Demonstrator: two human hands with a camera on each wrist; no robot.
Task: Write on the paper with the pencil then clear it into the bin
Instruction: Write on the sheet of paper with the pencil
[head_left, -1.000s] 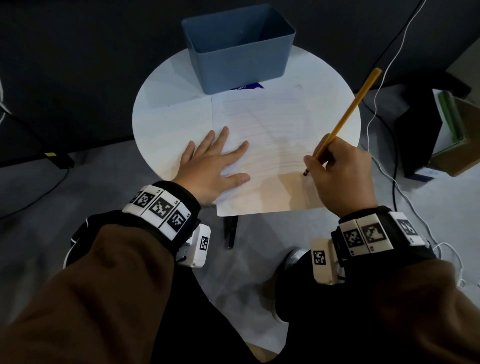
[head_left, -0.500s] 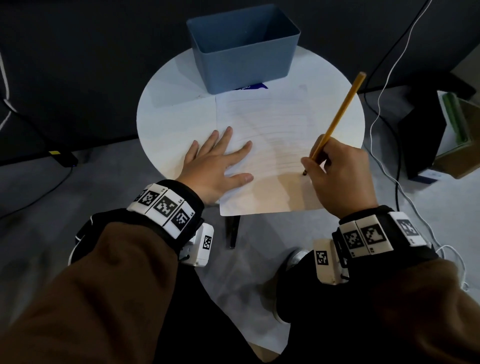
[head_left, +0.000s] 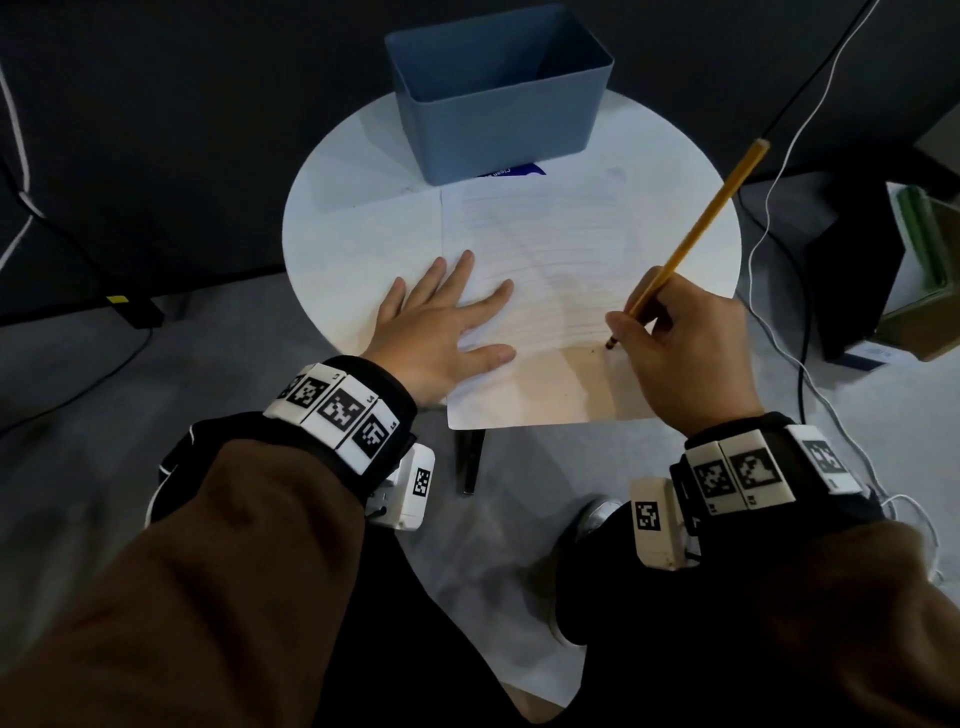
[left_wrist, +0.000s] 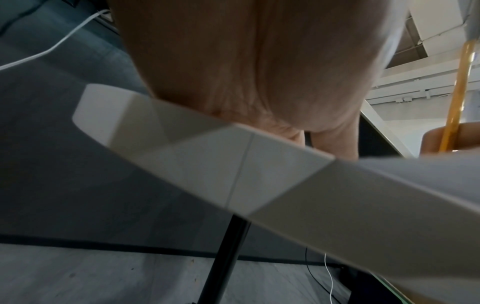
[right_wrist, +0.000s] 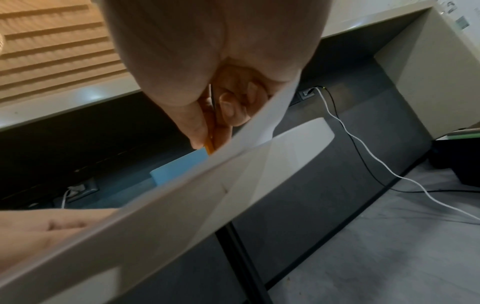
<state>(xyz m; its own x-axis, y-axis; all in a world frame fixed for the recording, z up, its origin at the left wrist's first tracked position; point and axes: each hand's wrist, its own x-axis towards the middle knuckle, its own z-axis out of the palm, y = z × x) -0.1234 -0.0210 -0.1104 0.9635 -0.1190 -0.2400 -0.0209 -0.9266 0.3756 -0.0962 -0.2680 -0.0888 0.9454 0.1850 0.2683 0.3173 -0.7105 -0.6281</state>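
Observation:
A lined white paper lies on the round white table, its near edge hanging over the rim. My left hand lies flat on the paper's left side, fingers spread. My right hand grips a yellow pencil, whose dark tip touches the paper near its lower right. The pencil slants up and to the right. In the right wrist view my fingers pinch the pencil just above the paper edge. The empty blue bin stands at the table's far side.
A dark blue label peeks out under the bin. White and black cables run across the floor to the right. A black box with green items sits right of the table. A black table leg stands below the near rim.
The pencil's upper end tilted left and then back to the right while its tip stayed at the paper's lower right. My left hand kept its place on the paper.

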